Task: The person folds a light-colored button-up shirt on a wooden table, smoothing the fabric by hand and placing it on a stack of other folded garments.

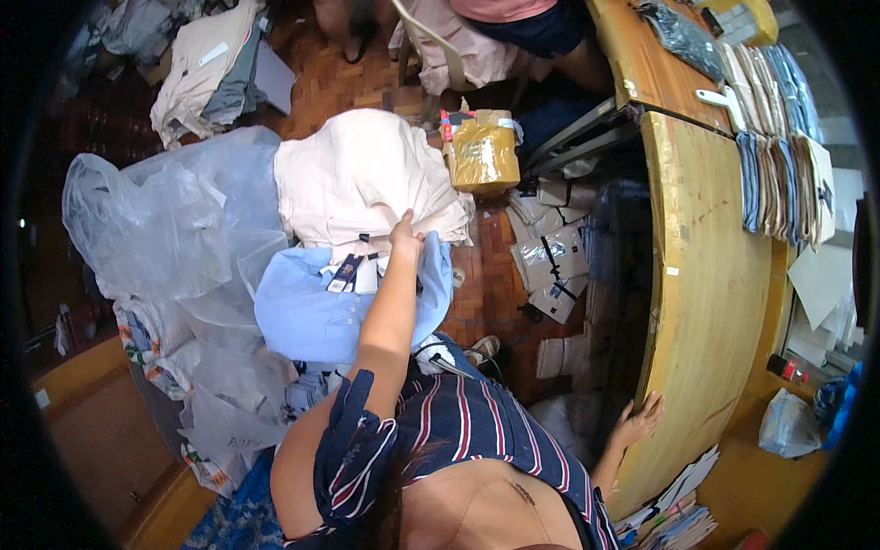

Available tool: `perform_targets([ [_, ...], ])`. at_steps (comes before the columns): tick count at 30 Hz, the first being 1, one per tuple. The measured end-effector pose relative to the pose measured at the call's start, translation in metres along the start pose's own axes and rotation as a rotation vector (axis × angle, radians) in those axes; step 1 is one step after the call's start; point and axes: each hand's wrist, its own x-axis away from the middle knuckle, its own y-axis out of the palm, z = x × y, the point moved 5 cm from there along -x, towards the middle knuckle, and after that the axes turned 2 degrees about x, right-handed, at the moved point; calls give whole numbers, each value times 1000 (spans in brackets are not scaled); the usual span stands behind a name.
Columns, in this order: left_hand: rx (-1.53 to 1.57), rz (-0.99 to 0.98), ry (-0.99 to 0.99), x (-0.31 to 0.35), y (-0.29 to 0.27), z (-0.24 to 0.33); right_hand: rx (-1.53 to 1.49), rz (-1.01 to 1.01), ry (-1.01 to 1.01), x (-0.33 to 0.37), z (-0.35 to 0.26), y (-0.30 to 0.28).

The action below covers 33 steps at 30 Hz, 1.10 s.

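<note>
My left hand (406,236) reaches forward to where a light blue shirt (298,302) meets a pile of cream garments (353,160). Its fingers look closed, but whether they grip the blue or the cream cloth is hidden. The blue shirt lies spread across my lap, with dark and white hang tags (346,273) on it, left of my forearm. A fold rises in the cream cloth just beyond my fingertips. My right hand (639,420) rests at the edge of a yellowish wooden table (706,321), fingers apart, holding nothing.
Clear plastic sheeting (174,229) covers a heap at left. A taped box (484,154) stands beyond the cream pile. Packed garments (550,257) lie under the table; folded clothes (779,183) are stacked on its far right. A person (527,23) sits at the back.
</note>
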Motion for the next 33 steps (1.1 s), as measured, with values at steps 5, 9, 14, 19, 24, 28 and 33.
perform_targets([
  [5,193,-115,504,61,4,81,-29,3,71,-4,-7,-9],
  [9,489,-245,632,136,-24,173,-324,151,-18,-33,-87,-39],
  [14,428,-261,713,160,-108,257,-1017,-136,-251,-72,-251,-36],
  [19,28,-591,1035,270,-85,220,-1249,-391,-764,-88,-391,-111],
  [24,-64,-697,1180,363,-95,238,-1494,-684,-548,-86,-445,-104],
  [28,-399,-706,1119,337,-108,265,-1523,-474,-315,-141,-362,-99],
  [33,-1057,-393,1269,357,-44,229,-1868,-146,-55,-189,-220,-198],
])
